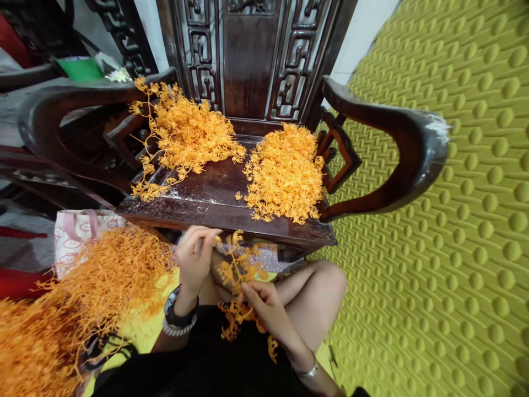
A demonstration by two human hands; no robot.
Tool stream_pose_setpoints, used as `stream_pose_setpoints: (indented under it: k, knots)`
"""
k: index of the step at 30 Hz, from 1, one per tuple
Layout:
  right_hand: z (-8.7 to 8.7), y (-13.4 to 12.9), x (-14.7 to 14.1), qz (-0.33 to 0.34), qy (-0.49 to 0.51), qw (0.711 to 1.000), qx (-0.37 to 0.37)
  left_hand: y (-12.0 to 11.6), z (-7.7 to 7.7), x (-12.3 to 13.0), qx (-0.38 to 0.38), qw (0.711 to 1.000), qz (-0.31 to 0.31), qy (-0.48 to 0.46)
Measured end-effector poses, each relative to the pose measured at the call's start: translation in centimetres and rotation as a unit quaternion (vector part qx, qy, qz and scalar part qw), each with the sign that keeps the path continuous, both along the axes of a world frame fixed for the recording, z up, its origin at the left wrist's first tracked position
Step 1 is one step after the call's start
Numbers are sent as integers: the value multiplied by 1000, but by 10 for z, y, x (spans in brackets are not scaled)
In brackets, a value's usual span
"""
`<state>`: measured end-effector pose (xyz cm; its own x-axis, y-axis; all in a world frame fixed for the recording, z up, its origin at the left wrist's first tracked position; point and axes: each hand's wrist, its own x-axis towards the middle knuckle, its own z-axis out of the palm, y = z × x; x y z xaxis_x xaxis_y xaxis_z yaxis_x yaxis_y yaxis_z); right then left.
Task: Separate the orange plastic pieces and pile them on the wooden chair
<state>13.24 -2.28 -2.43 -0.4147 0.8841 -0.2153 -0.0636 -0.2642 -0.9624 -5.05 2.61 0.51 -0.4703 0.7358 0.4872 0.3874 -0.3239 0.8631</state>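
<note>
My right hand [266, 306] pinches the stem of an orange branching plastic sprig [237, 264] over my lap. The sprig's curly florets spread above and below the fingers. Just to its upper left is my left hand [194, 256], thumb and forefinger pinched together near the chair's front edge. A trace of orange shows at those fingertips, but what they hold is too small to make out. On the wooden chair seat [219, 184] ahead lie two heaps: a looser pile of orange sprigs [190, 132] at left and a denser pile of orange florets [285, 171] at right.
A large tangle of orange sprigs [111, 270] covers the floor at left, against a white patterned bag [70, 234] with pink handles. The chair's curved armrests [417, 149] jut out on both sides. Yellow bumpy matting [454, 248] fills the right. A green container [80, 68] stands back left.
</note>
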Motion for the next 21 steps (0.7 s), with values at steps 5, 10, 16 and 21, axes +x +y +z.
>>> stream_pose_setpoints:
  k: [5,10,16,21]
  knots:
    - [-9,-11,18,-23,-24,999,5,1,16,-53,135,965,205,-94]
    - [-20,-8,29,-101,-21,995,5,-10,21,-64,114,965,142,-187]
    - [-4,0,15,-124,10,992,22,-17,-7,-6,-106,927,-120,-339]
    - [9,0,4,-110,12,993,47,-22,-23,33,-212,880,-230,-357]
